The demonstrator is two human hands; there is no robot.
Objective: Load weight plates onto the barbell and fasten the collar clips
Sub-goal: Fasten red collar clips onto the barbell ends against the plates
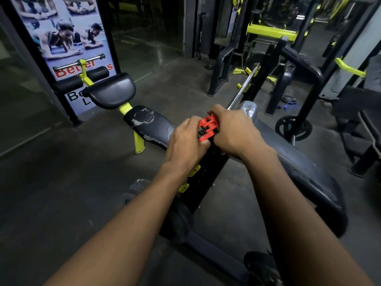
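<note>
A red collar clip [208, 127] is gripped between both hands near the middle of the view, at the near end of the barbell [242, 88]. The left hand [186, 143] is wrapped over the clip's near-left side, its fingers curled down around it, while the right hand [233, 131] is closed over the far-right side, its fingertips [212, 112] hooked over the top edge; the two hands are pressed toward each other with the clip between them. The barbell's long axis is seen to run from the hands away toward the far right, the bare steel shaft rising to a rack [288, 65] beyond. Just past the right hand the thicker silver sleeve [248, 111] is visible, so the clip is judged to sit on or at the sleeve's end, though the contact itself is hidden by the fingers. Whether the clip's lever is latched cannot be told. No weight plate is seen on this end; a dark plate [293, 127] stands on the floor well to the right. The next move is judged to turn on this axis: the clip would have to be slid along it, away from the body, with both hands about equally near.
</note>
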